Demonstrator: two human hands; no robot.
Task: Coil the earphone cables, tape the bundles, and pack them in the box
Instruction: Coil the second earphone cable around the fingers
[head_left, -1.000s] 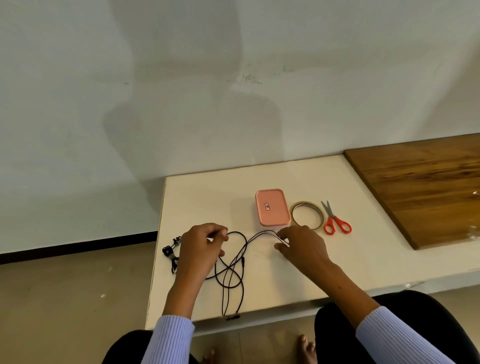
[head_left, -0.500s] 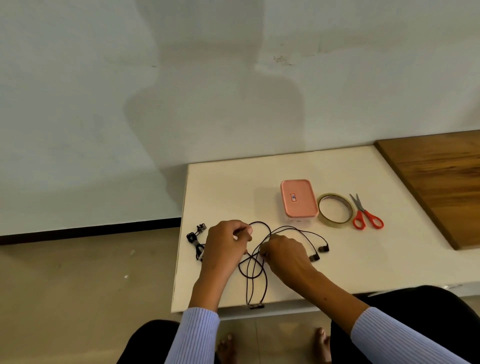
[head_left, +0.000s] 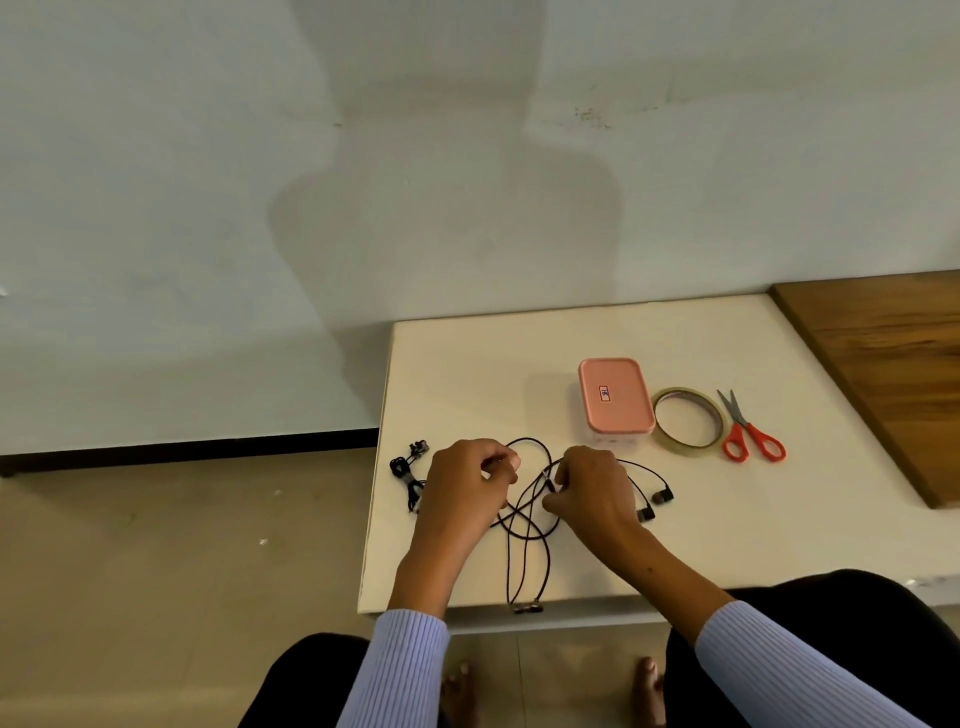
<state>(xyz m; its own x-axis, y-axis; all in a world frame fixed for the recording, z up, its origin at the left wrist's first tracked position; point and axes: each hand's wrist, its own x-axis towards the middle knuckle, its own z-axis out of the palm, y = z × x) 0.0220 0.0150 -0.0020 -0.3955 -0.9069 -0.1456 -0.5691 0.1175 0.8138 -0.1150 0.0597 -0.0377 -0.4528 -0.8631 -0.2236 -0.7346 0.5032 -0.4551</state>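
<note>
On the white tabletop (head_left: 467, 374), near its front edge, a loose black earphone cable (head_left: 527, 540) is handled by both hands. The left hand (head_left: 462, 493) is seen with its fingers (head_left: 501, 467) curled and pinched on an upper loop of the cable, while the right hand (head_left: 592, 493) is seen with its fingers (head_left: 553, 501) curled round the strands just beside it. Several loops are draped between the two hands, and two long strands run down to the front edge of the tabletop, where a small connector piece (head_left: 527, 607) lies at the rim. Two earbuds (head_left: 655, 504) rest on the tabletop just right of the right hand, joined to it by thin wires. A second earphone set (head_left: 408, 470), already bundled, lies at the left edge of the tabletop, partly hidden behind the left hand. Beyond the hands, a pink box (head_left: 615, 402) with its lid shut is placed upright; a roll of clear tape (head_left: 687, 428) lies flat just beside it on the right, and red-handled scissors (head_left: 750, 434) lie closed just right of the tape. A wooden board (head_left: 893, 374) covers the far right of the surface. Pale blue ribbed sleeves (head_left: 400, 670) are worn on both forearms.
</note>
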